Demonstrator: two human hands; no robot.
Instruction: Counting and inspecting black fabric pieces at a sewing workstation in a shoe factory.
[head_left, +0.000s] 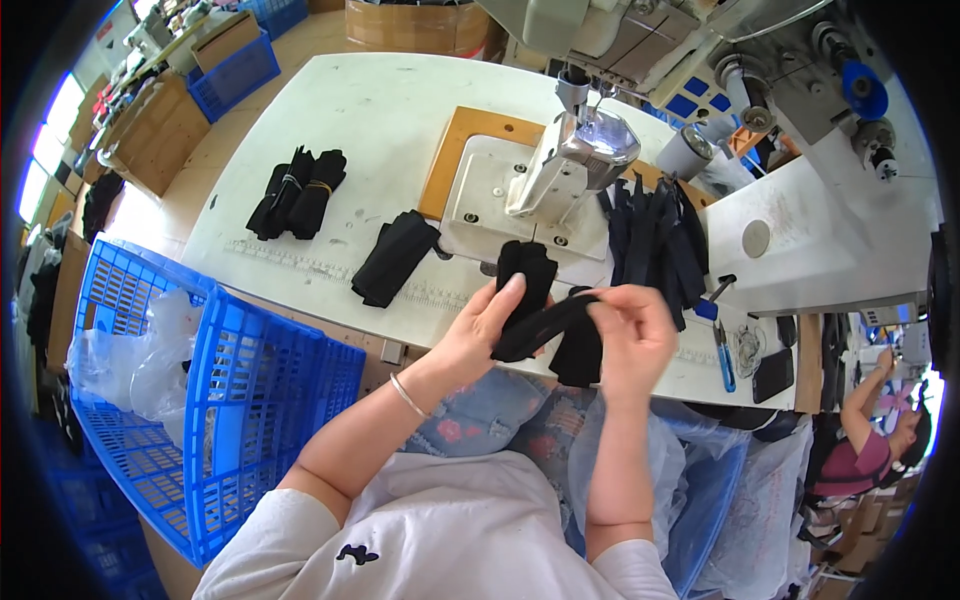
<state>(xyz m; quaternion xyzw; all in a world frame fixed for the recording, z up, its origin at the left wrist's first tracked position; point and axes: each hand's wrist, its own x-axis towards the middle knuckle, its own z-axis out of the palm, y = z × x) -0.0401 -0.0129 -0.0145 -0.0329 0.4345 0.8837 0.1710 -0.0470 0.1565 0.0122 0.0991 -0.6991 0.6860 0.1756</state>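
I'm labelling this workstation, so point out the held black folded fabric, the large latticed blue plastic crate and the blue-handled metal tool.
Held black folded fabric (pixel 533 284): head view, upper folds.
Large latticed blue plastic crate (pixel 266 392): head view, right-hand wall.
Blue-handled metal tool (pixel 726 367): head view, handle.

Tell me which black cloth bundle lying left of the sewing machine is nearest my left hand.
The lone bundle on the ruler; the banded pair lies together, farther off.

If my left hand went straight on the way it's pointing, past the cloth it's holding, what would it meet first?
Beyond the black cloth it holds, your left hand would probably meet the sewing machine first, ahead and slightly right, though depth is hard to judge.
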